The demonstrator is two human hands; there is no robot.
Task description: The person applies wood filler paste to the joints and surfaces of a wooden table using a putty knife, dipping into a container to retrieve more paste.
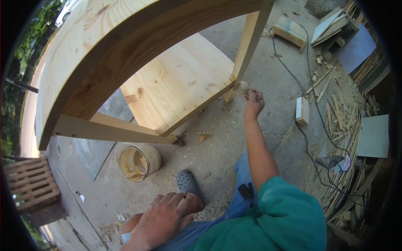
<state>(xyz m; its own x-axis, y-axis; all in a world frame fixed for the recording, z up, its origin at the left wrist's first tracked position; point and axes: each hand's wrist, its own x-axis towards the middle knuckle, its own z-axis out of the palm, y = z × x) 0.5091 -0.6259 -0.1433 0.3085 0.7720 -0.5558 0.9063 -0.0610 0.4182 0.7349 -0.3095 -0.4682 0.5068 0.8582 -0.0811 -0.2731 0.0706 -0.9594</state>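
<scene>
My right hand (254,100) reaches forward, its fingers closed on a small pale brush-like tool (241,88). The tool's flat end is at a leg (247,46) of the wooden table, by the corner of its lower shelf (180,83); whether it touches the wood I cannot tell. Palm down, my left hand (165,217) lies on my bent knee with the fingers stretched out and nothing in them. The table's curved top (125,46) of pale wood fills the upper left.
A stained bucket (153,159) with pale residue stands below the table. Right of me lie a wood block (302,111), a black cable (307,142) and a heap of offcuts (345,121). A low wooden stool (289,32) is farther back; a slatted crate (31,184) is left.
</scene>
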